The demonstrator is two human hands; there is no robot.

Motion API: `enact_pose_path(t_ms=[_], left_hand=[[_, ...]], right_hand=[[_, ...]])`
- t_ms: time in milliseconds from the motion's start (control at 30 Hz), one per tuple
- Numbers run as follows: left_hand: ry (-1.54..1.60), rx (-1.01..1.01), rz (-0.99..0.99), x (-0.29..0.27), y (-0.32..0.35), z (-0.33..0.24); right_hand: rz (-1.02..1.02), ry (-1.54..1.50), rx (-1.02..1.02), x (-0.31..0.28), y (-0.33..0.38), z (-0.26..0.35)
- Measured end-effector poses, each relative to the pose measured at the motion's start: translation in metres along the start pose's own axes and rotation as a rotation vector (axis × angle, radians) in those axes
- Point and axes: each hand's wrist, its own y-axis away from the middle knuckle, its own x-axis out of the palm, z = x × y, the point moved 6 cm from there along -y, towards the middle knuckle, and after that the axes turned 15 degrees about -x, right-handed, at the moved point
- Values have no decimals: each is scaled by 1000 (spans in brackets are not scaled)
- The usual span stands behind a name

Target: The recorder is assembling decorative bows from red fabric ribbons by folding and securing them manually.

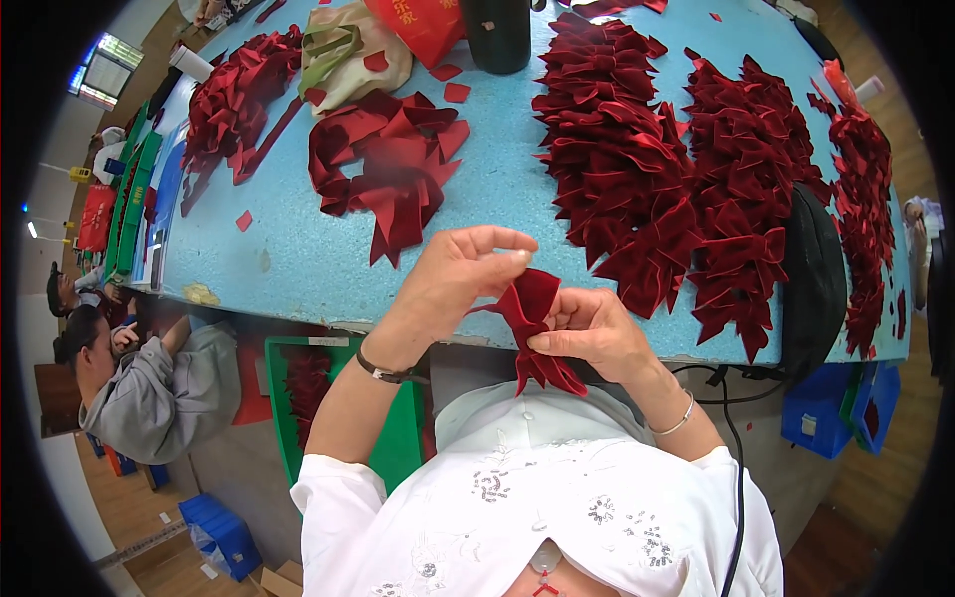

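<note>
Close to my body, at the table's near edge, a dark red velvet bow [533,303] is held up between both hands. My left hand [448,279] is closed, with thumb and forefinger pinched at the bow's upper end; a narrow red strip shows under its fingers. The thumb of my right hand [597,333] presses on the bow's middle, with the fingers curled behind it and partly hidden. Forked tails hang below that thumb. Beyond my left hand lies a loose heap of red ribbon pieces [403,184]. Rows of finished-looking red bows [622,159] lie beyond my right hand.
More bow rows [736,169] and a black bag [814,279] lie to the right. A dark cup [497,35], cloth bag [353,55] and ribbon pile [239,99] stand farther back. A green crate [398,438] sits below the table edge. Another person [169,388] sits at left.
</note>
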Motion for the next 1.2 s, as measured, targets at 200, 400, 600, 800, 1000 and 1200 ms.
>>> enact_pose_path(t_ms=[200, 400, 600, 800, 1000, 1200], left_hand=[[343, 115, 25, -10, 3, -7], [-19, 210, -67, 9, 15, 23], [-14, 152, -96, 5, 13, 28], [-6, 146, 4, 5, 6, 41], [77, 196, -87, 2, 9, 45], [323, 165, -138, -8, 3, 54]], right_hand=[[-158, 50, -188, -11, -1, 9], [-199, 45, -238, -2, -5, 17], [-180, 178, -209, -6, -2, 15], [-254, 206, -217, -12, -11, 32], [-206, 228, -346, -9, -19, 22], [-316, 140, -411, -6, -23, 11]])
